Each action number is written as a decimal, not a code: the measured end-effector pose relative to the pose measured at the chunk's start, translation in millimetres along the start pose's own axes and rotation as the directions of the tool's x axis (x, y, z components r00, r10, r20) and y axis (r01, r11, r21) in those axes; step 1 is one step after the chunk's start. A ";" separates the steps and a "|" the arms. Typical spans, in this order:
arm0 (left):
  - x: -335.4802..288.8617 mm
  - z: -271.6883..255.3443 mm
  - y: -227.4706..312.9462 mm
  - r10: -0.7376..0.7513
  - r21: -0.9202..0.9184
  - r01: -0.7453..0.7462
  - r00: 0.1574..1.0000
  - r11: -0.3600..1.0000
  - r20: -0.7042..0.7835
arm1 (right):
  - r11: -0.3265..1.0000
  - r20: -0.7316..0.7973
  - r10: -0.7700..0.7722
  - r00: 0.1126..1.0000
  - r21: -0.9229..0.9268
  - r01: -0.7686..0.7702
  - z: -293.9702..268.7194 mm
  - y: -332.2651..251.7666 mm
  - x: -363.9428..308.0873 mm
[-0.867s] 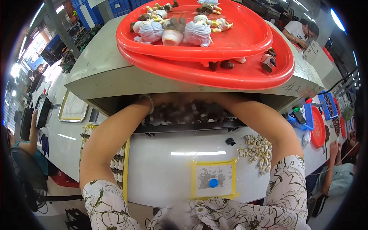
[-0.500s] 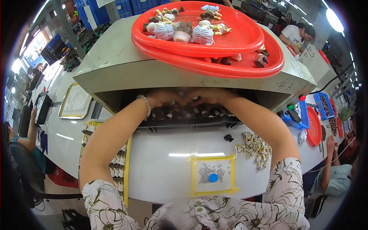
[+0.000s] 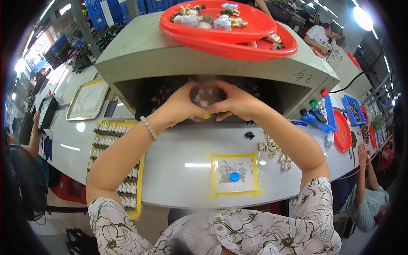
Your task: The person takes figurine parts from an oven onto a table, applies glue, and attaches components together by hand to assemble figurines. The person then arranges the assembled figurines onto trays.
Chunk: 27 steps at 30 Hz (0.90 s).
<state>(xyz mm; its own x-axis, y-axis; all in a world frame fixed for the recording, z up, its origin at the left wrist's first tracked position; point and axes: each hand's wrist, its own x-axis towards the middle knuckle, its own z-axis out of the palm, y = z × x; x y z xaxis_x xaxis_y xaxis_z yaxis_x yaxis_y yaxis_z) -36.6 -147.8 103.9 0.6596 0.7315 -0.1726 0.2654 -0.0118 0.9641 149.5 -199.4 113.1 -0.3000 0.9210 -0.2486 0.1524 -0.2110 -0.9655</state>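
My left hand (image 3: 183,104), with a beaded bracelet (image 3: 148,128) at the wrist, and my right hand (image 3: 235,102) meet at the mouth of a grey metal box (image 3: 212,63). Both have curled fingers, with the thumbs close together. A small yellow bit (image 3: 207,115) shows at the left fingertips; what either hand holds is too small to make out. Behind them, in the dark box, small whitish pieces (image 3: 204,100) show blurred through the gap between my hands.
Stacked red trays (image 3: 238,51) of small figure parts rest on the box. A yellow-edged tray (image 3: 138,199) of white-and-dark figures lies left. Loose white-and-gold pieces (image 3: 272,146), a dark scrap (image 3: 249,135) and a blue cap (image 3: 234,177) on a taped sheet lie nearer. Blue bins (image 3: 327,119) stand right.
Both hands have drawn back toward me from deep inside the box to its mouth. The view has shifted, and the dark tray edge seen under my hands is now mostly hidden.
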 end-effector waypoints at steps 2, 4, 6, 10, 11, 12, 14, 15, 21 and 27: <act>-21.3 2.2 -3.2 0.039 0.060 -0.034 0.997 0.998 -0.074 | 0.995 -0.018 -0.049 0.999 -0.085 0.047 16.5 -4.1 -11.0; -45.7 5.3 -11.8 0.011 0.026 -0.009 0.997 1.000 -0.082 | 0.996 0.029 -0.059 0.998 -0.062 0.061 33.6 6.7 -16.7; -64.9 6.1 -31.0 -0.013 -0.012 0.012 0.997 1.000 -0.077 | 0.996 0.087 -0.085 0.993 -0.023 0.087 51.4 25.2 -16.2; -92.6 8.2 -94.8 -0.145 -0.068 0.140 0.986 0.988 -0.081 | 1.000 0.164 -0.002 0.986 0.021 -0.001 89.3 80.1 -1.7; -97.4 9.2 -108.0 -0.164 -0.012 0.164 0.981 0.986 -0.100 | 1.000 0.191 0.013 0.982 -0.006 -0.012 96.4 93.9 4.6; -102.6 10.9 -119.2 -0.181 0.046 0.188 0.976 0.981 -0.120 | 0.999 0.215 0.026 0.976 -0.033 -0.020 102.9 105.1 9.0; -110.5 15.5 -137.9 -0.015 0.318 0.084 0.976 0.944 -0.216 | 0.990 0.169 -0.039 0.985 -0.130 0.061 115.3 119.0 15.2; -113.7 18.3 -142.7 0.172 0.570 0.005 0.951 0.822 -0.257 | 0.964 0.127 -0.105 0.986 -0.231 0.132 117.8 122.0 15.8; -128.4 25.4 -133.5 0.186 0.612 0.001 0.952 0.791 -0.241 | 0.822 0.176 -0.129 0.976 -0.532 0.204 119.7 98.5 4.9; -135.3 21.4 -93.8 0.070 0.653 0.078 0.978 0.754 -0.198 | 0.618 0.174 -0.352 0.920 -0.695 0.368 98.6 75.3 -16.2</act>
<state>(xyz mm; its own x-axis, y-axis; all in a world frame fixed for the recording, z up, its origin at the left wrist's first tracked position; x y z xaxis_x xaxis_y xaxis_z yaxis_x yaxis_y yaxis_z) -135.7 -260.3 32.5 0.5241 0.8494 -0.0612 0.7106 -0.3965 0.5812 73.0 -262.5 36.9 -0.4931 0.8645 0.0977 0.6384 0.4358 -0.6344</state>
